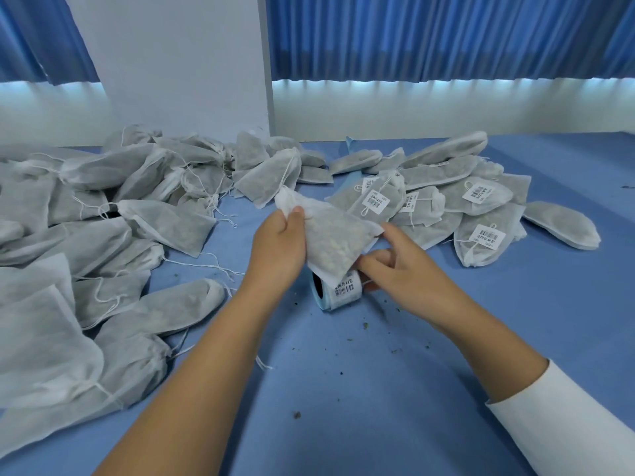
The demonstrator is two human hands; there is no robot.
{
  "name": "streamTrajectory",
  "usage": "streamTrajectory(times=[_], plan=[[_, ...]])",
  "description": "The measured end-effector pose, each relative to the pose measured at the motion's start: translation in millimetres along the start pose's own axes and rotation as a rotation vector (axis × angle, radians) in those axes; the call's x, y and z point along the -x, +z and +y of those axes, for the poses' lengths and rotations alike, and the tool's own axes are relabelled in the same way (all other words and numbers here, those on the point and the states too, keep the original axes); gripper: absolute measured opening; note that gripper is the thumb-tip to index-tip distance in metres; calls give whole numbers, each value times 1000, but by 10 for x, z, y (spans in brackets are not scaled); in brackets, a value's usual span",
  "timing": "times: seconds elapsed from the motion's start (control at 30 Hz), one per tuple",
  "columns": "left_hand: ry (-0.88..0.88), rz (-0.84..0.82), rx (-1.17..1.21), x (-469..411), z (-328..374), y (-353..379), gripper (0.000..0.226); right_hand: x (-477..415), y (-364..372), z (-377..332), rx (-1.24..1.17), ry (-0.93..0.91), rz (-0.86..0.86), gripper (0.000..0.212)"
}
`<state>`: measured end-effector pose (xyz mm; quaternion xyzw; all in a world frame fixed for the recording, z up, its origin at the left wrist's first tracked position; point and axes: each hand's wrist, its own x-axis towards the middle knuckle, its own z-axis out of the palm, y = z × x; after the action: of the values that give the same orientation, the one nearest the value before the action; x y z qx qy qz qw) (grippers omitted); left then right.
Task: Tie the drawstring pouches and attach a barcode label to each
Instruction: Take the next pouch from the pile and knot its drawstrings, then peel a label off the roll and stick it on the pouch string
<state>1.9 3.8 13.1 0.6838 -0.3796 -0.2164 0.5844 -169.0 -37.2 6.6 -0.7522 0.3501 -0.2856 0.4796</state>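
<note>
My left hand (278, 242) grips a white filled drawstring pouch (330, 235) by its gathered top, holding it tilted above the table. Just under the pouch's lower end lies a roll of barcode labels (338, 292) on pale blue backing. My right hand (395, 266) is at the right end of that roll, its fingers curled against it beneath the pouch's corner; whether they pinch a label is hidden. A large heap of unlabelled pouches (103, 214) lies to the left. Pouches bearing barcode labels (477, 207) are piled to the right.
The blue table top (343, 389) is dotted with small dark crumbs in front of the roll. Loose drawstrings trail from the left heap. A white wall panel (171, 63) and blue curtains (446, 36) stand behind the table.
</note>
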Motion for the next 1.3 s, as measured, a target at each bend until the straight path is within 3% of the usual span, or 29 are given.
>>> streamTrajectory(times=[0.17,0.33,0.53,0.8,1.13,1.3], plan=[[-207,2,164,-100,-60,-26,25,21,-30,17,103,-116,-55,26],[-260,28,206,-151,-91,-12,23,29,-37,31,311,-223,84,18],[-272,18,252,-140,-85,-8,22,37,-13,14,403,-351,131,14],[-194,12,240,-111,-49,-8,25,45,-2,49,433,-328,233,11],[-243,36,291,-120,-39,-26,17,5,91,109,419,-381,330,8],[-244,25,280,-129,-38,-35,16,-36,59,114,394,-366,267,26]])
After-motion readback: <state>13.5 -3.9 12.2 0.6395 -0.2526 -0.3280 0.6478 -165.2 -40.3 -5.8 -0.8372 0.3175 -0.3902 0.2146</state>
